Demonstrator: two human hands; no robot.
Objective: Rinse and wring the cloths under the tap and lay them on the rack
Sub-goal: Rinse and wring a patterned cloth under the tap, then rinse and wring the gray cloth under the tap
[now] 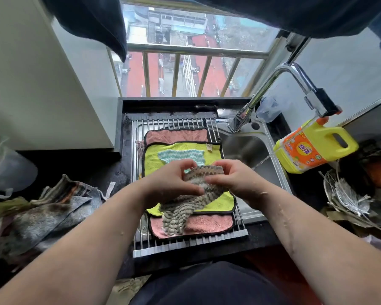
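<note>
A metal roll-up rack (174, 124) lies over the left half of the sink. On it are a pink cloth (176, 136), a yellow-green cloth with a black edge (152, 157) over that, and a small teal zigzag cloth (180, 156) on top. Both hands hold a grey-brown zigzag cloth (180, 208) just above the yellow one. My left hand (174, 181) pinches its left upper edge and my right hand (229, 179) pinches its right upper edge. The cloth's lower end droops onto the pink cloth. The chrome tap (273, 84) stands at the right, and water runs into the sink basin (251, 150).
A yellow detergent jug (312, 148) stands right of the sink. A pile of grey and striped cloths (44, 208) lies on the dark counter at left, beside a clear plastic jug (7, 168). Straw-like clutter (350, 194) fills the right counter. A railed window is behind.
</note>
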